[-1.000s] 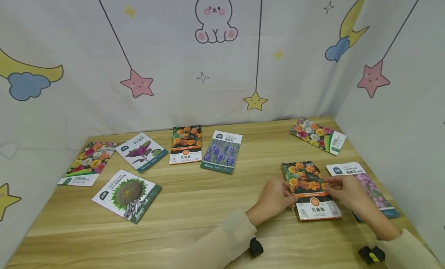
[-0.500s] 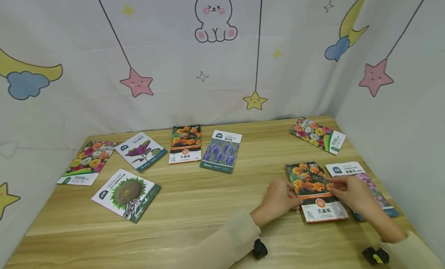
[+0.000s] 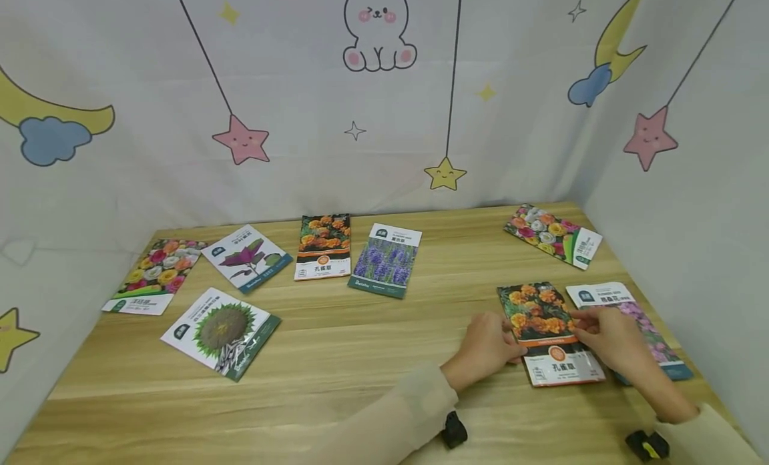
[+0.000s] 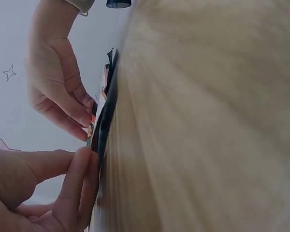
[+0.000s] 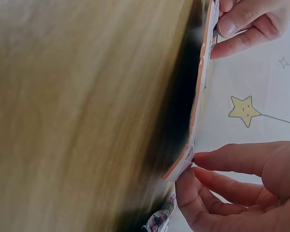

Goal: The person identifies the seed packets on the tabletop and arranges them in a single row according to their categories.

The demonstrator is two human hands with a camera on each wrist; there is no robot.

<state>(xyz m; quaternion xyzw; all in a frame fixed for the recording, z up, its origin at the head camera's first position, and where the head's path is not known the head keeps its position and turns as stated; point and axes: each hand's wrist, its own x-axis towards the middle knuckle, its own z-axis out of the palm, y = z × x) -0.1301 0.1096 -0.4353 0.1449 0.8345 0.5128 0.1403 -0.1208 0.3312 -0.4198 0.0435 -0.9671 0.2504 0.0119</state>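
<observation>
An orange marigold seed packet (image 3: 549, 335), black on top with a white lower band, is held between both hands at the right of the table in the head view. My left hand (image 3: 488, 350) pinches its left edge between thumb and fingers. Along the opposite edge, my right hand (image 3: 614, 338) grips with thumb and fingertips. The right wrist view has the packet (image 5: 199, 96) edge-on, close over the table with a dark shadow under it. Partly behind the right hand lies a packet with pink flowers (image 3: 651, 335).
A packet of mixed flowers (image 3: 549, 233) lies at the back right. Further left are a lavender packet (image 3: 387, 259), a second marigold packet (image 3: 323, 246), a purple-leaf packet (image 3: 246, 257), a sunflower-head packet (image 3: 222, 331) and another mixed-flower packet (image 3: 157, 275). A printed curtain (image 3: 288, 178) stands behind the table.
Both hands have shifted the marigold packet slightly to the right, closer to the pink-flower packet, mostly in the first half second. The hold on its edges stays the same.
</observation>
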